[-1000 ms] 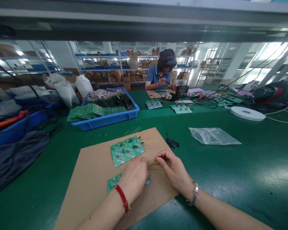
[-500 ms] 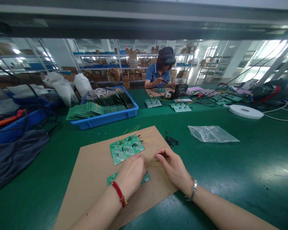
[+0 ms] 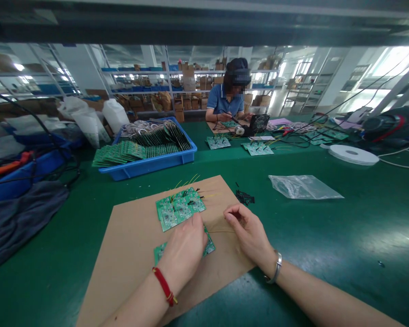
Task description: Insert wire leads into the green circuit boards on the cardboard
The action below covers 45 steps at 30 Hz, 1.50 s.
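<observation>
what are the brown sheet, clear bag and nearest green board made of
Brown sheet: likely cardboard or thick paper, matte, plain tan.
Clear bag: probably thin plastic film, glossy, see-through and creased.
Nearest green board: perhaps lacquered fibreglass, judging by its coated-looking green face with pale markings.

We can read no words, numbers, brands or signs anywhere in view. Pale marks show on the green board [image 3: 210,245] under our left grip [image 3: 184,249] and on the overlapping boards [image 3: 181,207] just beyond it, all too small for us to make out. The white bag [image 3: 90,125], farther off and leftward of that grip, bears faint marks we cannot read.
</observation>
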### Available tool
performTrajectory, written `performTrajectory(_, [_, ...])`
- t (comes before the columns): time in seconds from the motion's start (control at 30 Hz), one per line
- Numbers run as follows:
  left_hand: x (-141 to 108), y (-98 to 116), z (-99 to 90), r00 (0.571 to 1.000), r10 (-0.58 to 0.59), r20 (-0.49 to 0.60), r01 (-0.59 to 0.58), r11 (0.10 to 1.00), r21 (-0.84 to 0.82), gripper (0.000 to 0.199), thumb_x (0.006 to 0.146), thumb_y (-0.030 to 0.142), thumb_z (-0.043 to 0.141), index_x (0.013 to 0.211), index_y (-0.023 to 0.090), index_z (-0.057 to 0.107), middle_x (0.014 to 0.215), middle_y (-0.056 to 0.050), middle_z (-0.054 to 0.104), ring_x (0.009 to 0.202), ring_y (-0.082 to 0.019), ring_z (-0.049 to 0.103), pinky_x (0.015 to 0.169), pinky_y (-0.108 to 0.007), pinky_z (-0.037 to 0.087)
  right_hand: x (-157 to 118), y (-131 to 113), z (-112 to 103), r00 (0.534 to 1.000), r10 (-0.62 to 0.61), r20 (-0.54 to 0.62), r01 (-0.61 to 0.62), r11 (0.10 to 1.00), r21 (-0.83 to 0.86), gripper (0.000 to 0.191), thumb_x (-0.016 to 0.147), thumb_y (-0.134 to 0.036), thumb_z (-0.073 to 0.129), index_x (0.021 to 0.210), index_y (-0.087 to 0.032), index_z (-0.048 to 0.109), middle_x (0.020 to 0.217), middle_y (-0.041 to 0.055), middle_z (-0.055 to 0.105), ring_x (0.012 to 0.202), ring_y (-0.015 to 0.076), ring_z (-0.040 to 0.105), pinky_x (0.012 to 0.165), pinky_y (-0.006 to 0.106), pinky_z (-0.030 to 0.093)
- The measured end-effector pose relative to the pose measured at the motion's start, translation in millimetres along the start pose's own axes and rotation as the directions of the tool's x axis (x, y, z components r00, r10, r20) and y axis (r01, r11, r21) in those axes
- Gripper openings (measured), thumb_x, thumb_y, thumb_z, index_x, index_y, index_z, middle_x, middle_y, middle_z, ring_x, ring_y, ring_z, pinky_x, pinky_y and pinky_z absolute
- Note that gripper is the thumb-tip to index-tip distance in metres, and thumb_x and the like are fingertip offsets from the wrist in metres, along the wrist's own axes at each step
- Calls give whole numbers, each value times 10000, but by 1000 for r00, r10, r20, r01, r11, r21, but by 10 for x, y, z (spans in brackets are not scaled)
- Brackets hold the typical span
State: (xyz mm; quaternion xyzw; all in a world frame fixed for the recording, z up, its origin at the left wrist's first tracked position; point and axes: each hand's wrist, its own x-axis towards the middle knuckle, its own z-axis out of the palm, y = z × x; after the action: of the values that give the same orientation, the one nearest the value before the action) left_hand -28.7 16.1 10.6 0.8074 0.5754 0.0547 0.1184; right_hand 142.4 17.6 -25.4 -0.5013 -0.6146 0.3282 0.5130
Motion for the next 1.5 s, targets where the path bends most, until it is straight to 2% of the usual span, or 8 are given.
performTrajectory(0.1, [-40,8,-11,1000,-1,-16,-1,988,-157,168,900,136,323,892,163,489,810,-75,622,758,-219,601,663,-325,429,35,34,7,991,129,-19,-123,975,186,231,823,-409,606,803,-179,602,742,11,601,689,137,556,635,257,437])
performTrajectory(0.2, [-64,12,39,990,60,-128,-106,912,-395,199,925,191,328,885,182,522,908,-68,627,826,-204,596,719,-326,444,60,47,8,960,281,15,-266,890,370,283,755,-435,681,796,-163,616,698,6,620,643,117,564,616,244,449])
performTrajectory(0.27, [-67,19,97,990,49,-135,-119,809,-575,206,929,242,351,921,191,550,927,-53,630,799,-185,601,713,-315,463,61,35,7,941,337,34,-314,829,462,298,722,-428,719,798,-156,625,695,5,634,641,106,576,623,235,457])
performTrajectory(0.37, [-58,40,185,999,-21,-32,-13,598,-802,172,896,294,436,945,188,563,860,-34,630,704,-159,603,640,-283,488,39,-8,9,919,381,101,-369,738,565,297,696,-403,754,802,-156,630,714,1,650,652,93,594,637,221,469])
performTrajectory(0.47, [-46,65,234,998,-52,17,40,481,-876,184,869,334,479,869,173,569,764,-16,598,654,-143,577,585,-253,475,13,-64,13,891,409,197,-439,664,605,296,683,-388,769,794,-155,623,703,-3,659,625,81,601,634,215,478])
performTrajectory(0.6, [-43,80,229,998,-56,-14,17,525,-851,261,875,377,467,752,167,563,667,8,541,593,-115,494,532,-220,400,1,-112,18,867,443,230,-483,628,611,307,650,-373,794,770,-148,622,690,-3,669,610,78,616,633,210,487])
performTrajectory(0.77, [-42,77,219,998,-53,-30,3,534,-845,271,877,374,459,721,168,538,644,24,505,566,-98,446,516,-210,351,7,-109,15,865,436,247,-490,631,602,282,667,-365,783,764,-149,628,700,3,683,615,78,627,631,204,489])
performTrajectory(1.5, [-30,77,252,998,-63,-24,8,461,-888,251,874,375,494,759,166,576,696,5,577,606,-108,501,548,-217,402,-12,-95,10,868,415,274,-495,664,560,266,698,-372,762,756,-151,625,656,3,694,595,71,640,611,178,499])
